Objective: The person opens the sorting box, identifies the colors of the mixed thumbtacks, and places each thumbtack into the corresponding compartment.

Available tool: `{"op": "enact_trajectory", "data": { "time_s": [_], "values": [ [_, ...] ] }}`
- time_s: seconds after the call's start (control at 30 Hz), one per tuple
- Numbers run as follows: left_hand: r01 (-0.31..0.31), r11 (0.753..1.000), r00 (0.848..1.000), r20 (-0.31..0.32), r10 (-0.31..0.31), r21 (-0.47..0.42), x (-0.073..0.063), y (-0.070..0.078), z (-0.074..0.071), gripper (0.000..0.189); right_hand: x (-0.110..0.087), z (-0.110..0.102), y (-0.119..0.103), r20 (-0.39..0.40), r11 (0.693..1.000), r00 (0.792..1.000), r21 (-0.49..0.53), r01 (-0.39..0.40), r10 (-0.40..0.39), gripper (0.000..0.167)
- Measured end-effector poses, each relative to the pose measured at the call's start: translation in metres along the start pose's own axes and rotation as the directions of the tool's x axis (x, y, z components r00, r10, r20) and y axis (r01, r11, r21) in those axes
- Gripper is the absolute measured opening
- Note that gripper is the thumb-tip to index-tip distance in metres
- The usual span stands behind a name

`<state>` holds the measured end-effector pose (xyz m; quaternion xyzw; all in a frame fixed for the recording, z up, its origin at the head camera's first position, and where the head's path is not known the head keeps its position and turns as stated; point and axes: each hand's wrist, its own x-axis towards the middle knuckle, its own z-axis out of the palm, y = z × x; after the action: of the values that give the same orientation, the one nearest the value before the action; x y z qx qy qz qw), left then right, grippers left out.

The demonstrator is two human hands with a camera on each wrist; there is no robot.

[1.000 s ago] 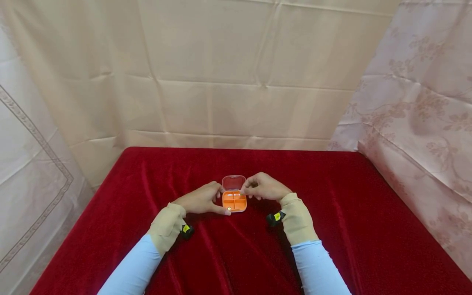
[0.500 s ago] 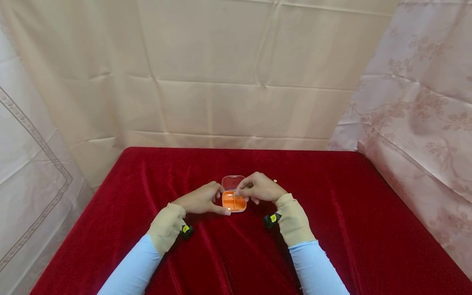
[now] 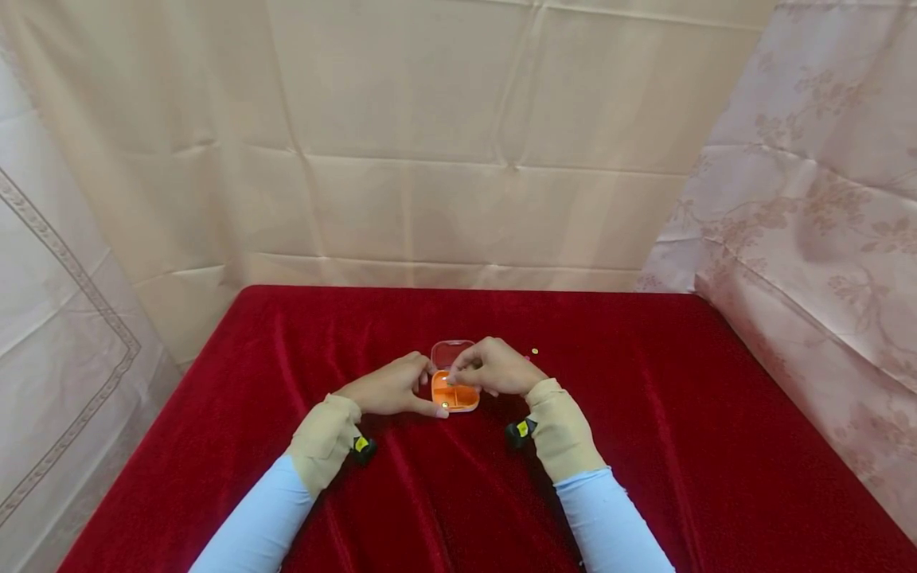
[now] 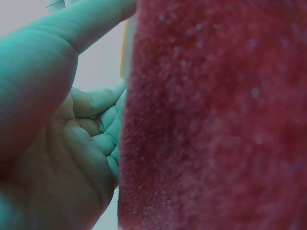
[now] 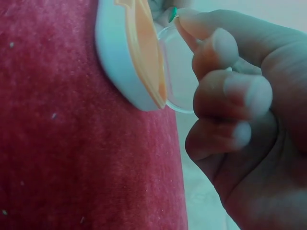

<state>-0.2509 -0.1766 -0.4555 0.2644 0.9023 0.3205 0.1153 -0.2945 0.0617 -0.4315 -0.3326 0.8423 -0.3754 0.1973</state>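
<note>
A small pill box with an orange four-part inside and a white outer shell lies on the red cloth. Its clear lid stands open at the back. My left hand holds the box from the left, thumb at the front corner and fingers at the back corner. Over the back compartments, my right hand pinches a green-headed thumbtack between thumb and forefinger, its short metal pin just showing. One yellow tack lies in the front left compartment. The right hand hides part of the box and lid.
Beyond the right hand, a small yellow piece lies on the cloth, with a pink speck beside the hand. Red velvet cloth covers the table. A beige curtain hangs behind it, and patterned cloths hang at both sides.
My right hand has moved left across the back of the pill box with the thumbtack. The yellow piece and pink speck behind it have come into view. The left hand stays put.
</note>
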Motion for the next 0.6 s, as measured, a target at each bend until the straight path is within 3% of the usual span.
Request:
{"op": "enact_trajectory", "data": {
  "time_s": [0.23,0.6],
  "values": [
    [0.002,1.000,1.000,0.001,-0.002,0.007,0.000,-0.001,0.000,0.058,0.003,0.004,0.000,-0.036,0.996,0.999,-0.084,0.016,-0.019,0.005],
    [-0.003,1.000,1.000,0.003,0.003,0.005,-0.001,0.000,0.000,0.056,0.008,0.013,-0.003,-0.078,0.969,0.991,-0.231,0.091,-0.111,0.007]
  ]
}}
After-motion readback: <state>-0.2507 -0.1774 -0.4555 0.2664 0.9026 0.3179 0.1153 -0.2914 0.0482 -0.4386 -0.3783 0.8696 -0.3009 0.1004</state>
